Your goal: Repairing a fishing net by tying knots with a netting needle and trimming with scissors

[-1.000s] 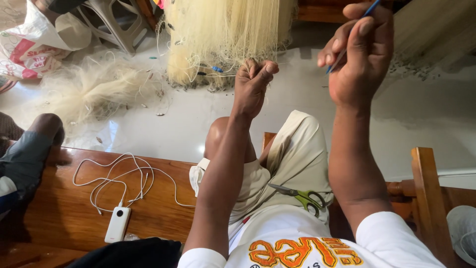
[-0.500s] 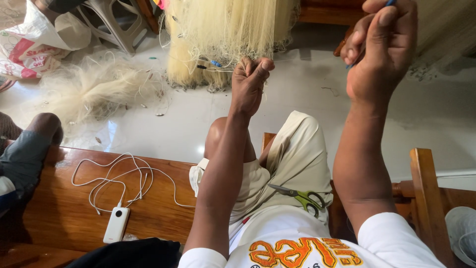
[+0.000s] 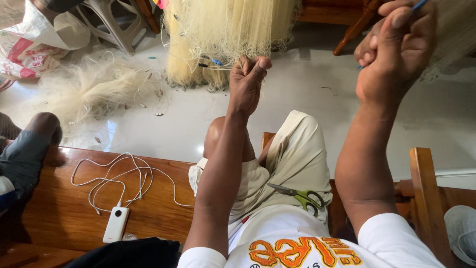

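A pale yellow fishing net [image 3: 228, 30] hangs in front of me, its lower part bunched on the floor. My left hand [image 3: 248, 82] is stretched out and pinches the net's edge between thumb and fingers. Raised at the upper right, my right hand [image 3: 394, 47] is closed on a thin blue netting tool [image 3: 419, 5], whose tip pokes above the fingers. Any thread between the two hands is too fine to make out. Green-handled scissors [image 3: 300, 194] lie on my lap.
A wooden bench [image 3: 64, 208] carries a white power bank [image 3: 116, 224] with a coiled white cable [image 3: 114, 176]. Another person's knee [image 3: 42, 126] is at the left. A loose heap of net [image 3: 94, 87], a plastic bag [image 3: 34, 42] and chair legs [image 3: 111, 25] lie beyond.
My right hand has risen and moved right with the blue tool. My left hand has kept its pinch on the net, shifting only slightly.
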